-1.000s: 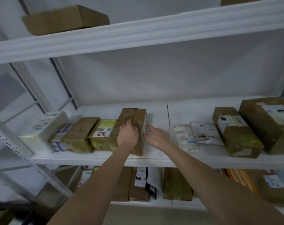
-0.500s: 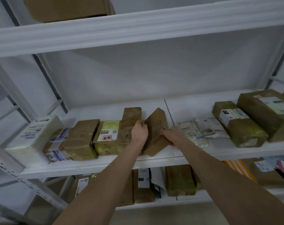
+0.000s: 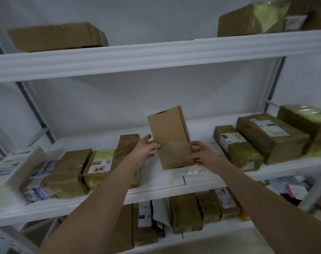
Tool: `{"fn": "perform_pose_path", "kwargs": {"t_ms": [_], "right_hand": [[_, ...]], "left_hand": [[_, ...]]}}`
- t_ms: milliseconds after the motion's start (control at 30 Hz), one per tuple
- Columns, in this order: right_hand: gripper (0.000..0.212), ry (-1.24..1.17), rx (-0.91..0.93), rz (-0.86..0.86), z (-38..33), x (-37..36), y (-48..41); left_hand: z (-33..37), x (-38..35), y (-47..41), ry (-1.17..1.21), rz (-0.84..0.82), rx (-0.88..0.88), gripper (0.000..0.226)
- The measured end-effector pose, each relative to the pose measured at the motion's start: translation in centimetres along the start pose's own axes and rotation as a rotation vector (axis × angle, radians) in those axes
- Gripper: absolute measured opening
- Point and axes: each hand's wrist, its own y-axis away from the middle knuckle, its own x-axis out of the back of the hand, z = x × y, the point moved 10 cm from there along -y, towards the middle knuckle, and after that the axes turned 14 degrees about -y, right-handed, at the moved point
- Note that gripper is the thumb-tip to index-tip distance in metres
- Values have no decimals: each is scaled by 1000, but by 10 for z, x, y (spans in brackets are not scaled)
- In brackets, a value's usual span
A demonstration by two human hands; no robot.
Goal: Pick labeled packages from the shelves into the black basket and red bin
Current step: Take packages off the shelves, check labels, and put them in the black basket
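Forearms reach to the middle shelf (image 3: 174, 189). The right hand (image 3: 202, 156) curls round the lower right edge of the brown box (image 3: 169, 136), bearing its weight, while the left hand (image 3: 145, 149) steadies the left edge with spread, straight fingers. It stands nearly upright, clear of the shelf, plain face toward the camera, probably to find a label. Behind, labeled packages (image 3: 266, 136) lie flat; basket and bin are unseen.

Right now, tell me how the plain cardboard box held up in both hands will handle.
Probably stiff: the cardboard box keeps flat faces and straight edges though held only low down. Likely light for its size: the right hand grips one lower edge, the left hand merely touches it. The glossy tape near its bottom may be slippery.
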Motion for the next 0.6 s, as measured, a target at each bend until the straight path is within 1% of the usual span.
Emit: {"fn": "perform_pose_path", "kwargs": {"t_ms": [67, 167, 233, 300, 333, 367, 433, 467, 500, 533, 600], "right_hand": [[50, 18, 33, -10, -6, 9, 7], [54, -6, 91, -7, -15, 25, 14], [57, 23, 97, 25, -15, 37, 16], [48, 50, 36, 132, -11, 52, 20], [44, 0, -29, 185, -6, 60, 23], [45, -93, -102, 206, 0, 65, 27], [61, -223, -207, 157, 7, 70, 31], [65, -232, -234, 110, 8, 70, 34], [63, -215, -248, 71, 7, 68, 37], [58, -183, -253, 41, 7, 67, 40], [55, -128, -260, -2, 8, 62, 45]], "left_hand": [[9, -15, 5, 27, -59, -17, 61], [19, -27, 12, 32, -64, -69, 53], [29, -33, 18, -34, -25, -147, 52], [42, -35, 25, -114, 69, -269, 50], [51, -35, 30, -173, 133, -348, 49], [61, -36, 36, -276, 201, -441, 49], [77, -43, 50, -605, 312, -611, 48], [80, -48, 56, -751, 345, -663, 49], [80, -51, 60, -848, 366, -684, 50], [78, -54, 64, -892, 382, -688, 50], [76, -57, 70, -907, 417, -693, 50]]}}
